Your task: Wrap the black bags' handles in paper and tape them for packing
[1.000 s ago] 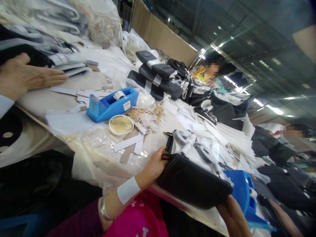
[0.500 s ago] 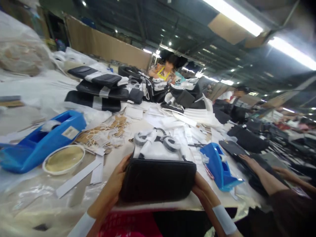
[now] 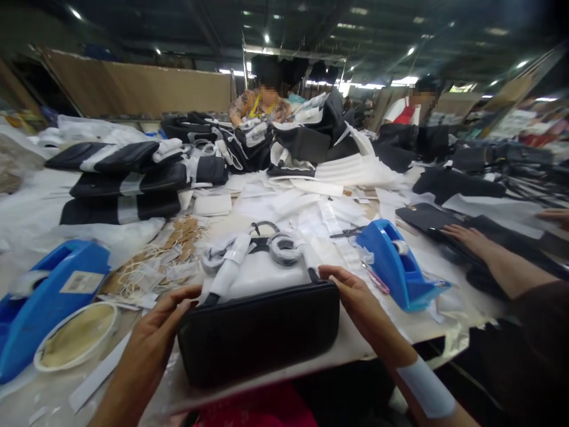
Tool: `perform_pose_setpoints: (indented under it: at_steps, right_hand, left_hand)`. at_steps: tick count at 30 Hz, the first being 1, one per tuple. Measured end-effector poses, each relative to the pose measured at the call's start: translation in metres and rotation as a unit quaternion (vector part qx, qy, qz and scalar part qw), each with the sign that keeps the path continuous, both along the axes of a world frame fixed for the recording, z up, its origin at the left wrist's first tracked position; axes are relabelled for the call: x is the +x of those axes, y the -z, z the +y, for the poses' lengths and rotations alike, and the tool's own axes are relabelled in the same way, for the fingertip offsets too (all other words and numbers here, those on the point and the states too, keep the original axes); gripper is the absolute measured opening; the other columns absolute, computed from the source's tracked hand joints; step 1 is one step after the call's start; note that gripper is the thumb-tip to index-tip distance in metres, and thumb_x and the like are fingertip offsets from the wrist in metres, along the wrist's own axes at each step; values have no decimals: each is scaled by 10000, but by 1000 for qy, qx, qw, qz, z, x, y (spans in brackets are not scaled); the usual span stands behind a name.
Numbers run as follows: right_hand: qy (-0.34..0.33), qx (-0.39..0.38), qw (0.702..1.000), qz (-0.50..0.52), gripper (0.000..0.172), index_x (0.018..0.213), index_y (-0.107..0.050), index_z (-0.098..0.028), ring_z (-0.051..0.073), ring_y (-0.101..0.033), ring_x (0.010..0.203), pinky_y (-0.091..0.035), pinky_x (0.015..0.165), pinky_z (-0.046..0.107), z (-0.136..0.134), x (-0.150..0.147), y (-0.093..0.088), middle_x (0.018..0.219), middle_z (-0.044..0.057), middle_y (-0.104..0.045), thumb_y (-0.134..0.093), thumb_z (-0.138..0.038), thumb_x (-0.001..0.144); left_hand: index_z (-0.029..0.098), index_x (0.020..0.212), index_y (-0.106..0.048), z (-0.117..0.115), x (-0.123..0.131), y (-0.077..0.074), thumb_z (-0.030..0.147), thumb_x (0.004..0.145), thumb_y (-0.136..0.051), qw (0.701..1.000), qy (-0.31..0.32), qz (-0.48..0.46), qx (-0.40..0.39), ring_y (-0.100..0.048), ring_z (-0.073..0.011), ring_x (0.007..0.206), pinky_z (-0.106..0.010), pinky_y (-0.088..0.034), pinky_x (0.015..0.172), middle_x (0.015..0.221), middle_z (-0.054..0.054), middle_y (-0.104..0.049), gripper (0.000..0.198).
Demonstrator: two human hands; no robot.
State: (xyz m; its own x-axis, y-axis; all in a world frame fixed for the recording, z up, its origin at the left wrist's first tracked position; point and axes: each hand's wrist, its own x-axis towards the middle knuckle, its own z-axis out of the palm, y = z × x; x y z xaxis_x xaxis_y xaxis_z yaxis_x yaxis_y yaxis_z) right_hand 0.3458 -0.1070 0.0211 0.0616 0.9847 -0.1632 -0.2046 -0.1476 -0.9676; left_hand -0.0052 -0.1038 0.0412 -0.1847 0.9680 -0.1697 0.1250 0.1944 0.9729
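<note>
A black handbag [image 3: 258, 332] lies at the near edge of the table, its handles wrapped in white and grey paper [image 3: 249, 255]. My left hand [image 3: 155, 332] rests against the bag's left end with fingers curled toward its top corner. My right hand [image 3: 360, 302] touches the bag's upper right corner, fingers bent on the rim. A white band sits on my right forearm.
Two blue tape dispensers [image 3: 44, 302] [image 3: 395, 267] flank the bag. A round tin [image 3: 75, 335], tags with string [image 3: 160, 261], paper strips, and scissors [image 3: 351, 232] lie about. Stacked black bags [image 3: 133, 178] sit behind. A co-worker's arm [image 3: 489, 255] reaches in at right; other people sit beyond.
The view has swung right and levelled. The bag now lies square in front of me, and both my hands have shifted to its top corners.
</note>
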Motion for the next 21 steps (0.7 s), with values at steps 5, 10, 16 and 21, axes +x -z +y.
perform_pose_setpoints:
  at_steps: [5,10,16,21]
  right_hand:
    - [-65,-18,997,34,482,1125,-634,-173,195,-630,911,-474,793,297,32,3,-7,1096,70,-673,-769,-289,677]
    - [-124,-66,990,-5,467,1035,-667,-128,143,-597,683,-438,619,238,74,3,3,851,36,-694,-719,-138,571]
    - [-148,48,973,-169,351,919,-683,-140,155,-560,701,-449,683,257,102,-4,17,707,-22,-643,-612,-165,577]
    - [-179,98,938,-279,270,849,-675,-132,199,-575,810,-460,751,291,106,-3,8,785,11,-670,-627,-190,590]
  left_hand:
    - [176,1167,-601,20,10,-16,368,552,-855,994,15,-104,-37,-674,-206,897,-232,-554,718,1060,-77,-701,693]
    - [147,1047,-568,49,11,-8,315,465,-879,997,10,-70,-11,-671,-243,930,-283,-565,725,1015,-88,-688,681]
    - [164,1104,-588,81,7,14,306,498,-854,995,101,-22,6,-652,-278,998,-355,-549,841,1054,-84,-693,677]
    - [171,1112,-616,89,5,12,273,507,-843,989,135,66,15,-662,-282,959,-342,-550,814,1074,-69,-698,654]
